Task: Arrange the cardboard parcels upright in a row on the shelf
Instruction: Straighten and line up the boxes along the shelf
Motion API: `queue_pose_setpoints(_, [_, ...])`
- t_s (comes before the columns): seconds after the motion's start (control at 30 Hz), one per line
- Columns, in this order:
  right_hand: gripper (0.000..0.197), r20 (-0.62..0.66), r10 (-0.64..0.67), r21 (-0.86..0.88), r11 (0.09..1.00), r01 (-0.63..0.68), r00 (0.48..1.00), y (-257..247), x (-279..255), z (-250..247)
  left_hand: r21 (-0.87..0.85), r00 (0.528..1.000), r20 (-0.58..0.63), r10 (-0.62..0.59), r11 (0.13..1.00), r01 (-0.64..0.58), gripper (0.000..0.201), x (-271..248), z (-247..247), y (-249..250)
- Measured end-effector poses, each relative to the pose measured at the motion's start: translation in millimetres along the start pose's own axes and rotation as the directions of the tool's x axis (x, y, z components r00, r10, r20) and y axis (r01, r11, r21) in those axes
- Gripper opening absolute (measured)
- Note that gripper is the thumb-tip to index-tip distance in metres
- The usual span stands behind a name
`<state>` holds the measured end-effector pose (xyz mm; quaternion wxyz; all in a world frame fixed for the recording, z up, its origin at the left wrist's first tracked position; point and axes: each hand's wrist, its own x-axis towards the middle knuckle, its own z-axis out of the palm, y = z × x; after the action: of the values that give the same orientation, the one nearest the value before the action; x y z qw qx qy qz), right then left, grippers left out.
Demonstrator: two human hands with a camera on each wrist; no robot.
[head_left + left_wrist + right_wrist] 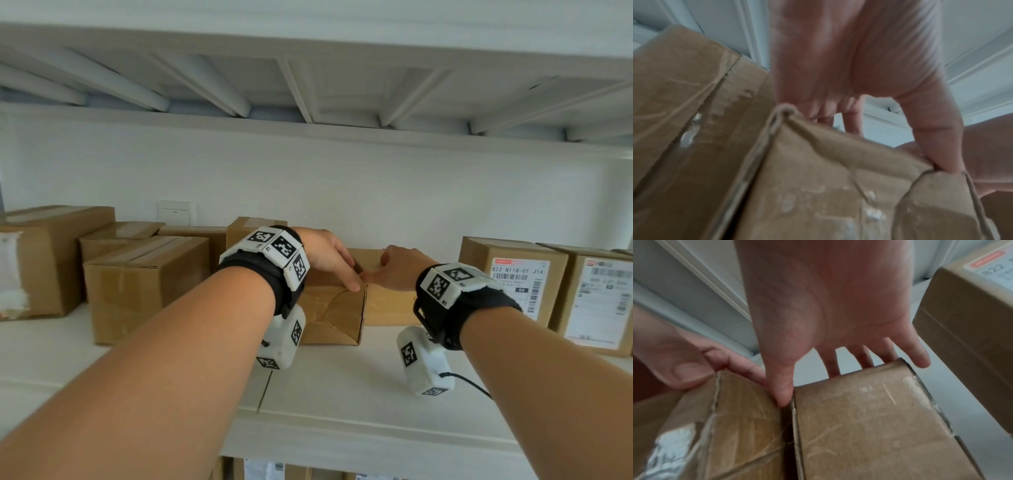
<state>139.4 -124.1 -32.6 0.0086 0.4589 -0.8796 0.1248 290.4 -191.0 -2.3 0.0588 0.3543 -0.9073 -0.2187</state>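
- Two hands work mid-shelf: left hand (325, 255) lies over the top of a creased cardboard parcel (334, 313), thumb pressing its near top corner, fingers draped over the back edge; right hand (399, 269) reaches over the plain parcel (387, 306) just beside it, fingers relaxed and spread, thumb tip down in the gap between the two
- Both parcels sit on the white shelf (342, 383), between a loose group of boxes (144, 284) on the left and two labelled parcels (513, 277) standing at right
- Risk, my guess: the creased one's end flap looks split and soft, so tipping it by the top edge could buckle the card or let it slip out of the hand; the thumb in the gap could get pinched if the boxes close up
- Tipping either box could knock the neighbours, they're close
- Right wrist view shows the dark gap and thumb in it (784, 395); head view hides that
- Left wrist view shows the crumpled corner (785, 111) close, blurred; only head view shows the whole row
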Motion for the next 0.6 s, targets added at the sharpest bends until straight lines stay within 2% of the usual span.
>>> queue_pose_setpoints(0.17, [0.080,-0.046,-0.001,0.012,1.000,0.002,0.999,3,0,0,-0.011,1.000,-0.007,-0.017,1.000,0.017,0.059,1,2,0])
queue_pose_setpoints(0.3, [0.087,-0.102,0.000,0.060,0.998,0.006,0.995,7,-2,-5,-0.002,0.999,0.000,-0.040,0.999,0.040,0.065,0,2,2])
queue_pose_setpoints(0.47, [0.082,-0.194,-0.010,0.133,0.990,0.036,0.981,10,-5,-25,0.024,0.997,-0.002,-0.077,0.997,0.077,0.081,-3,0,10])
queue_pose_setpoints(0.6, [0.072,-0.254,-0.003,0.145,0.989,0.041,0.967,12,-9,-40,0.070,0.999,-0.011,-0.045,0.997,0.046,0.105,-7,1,23])
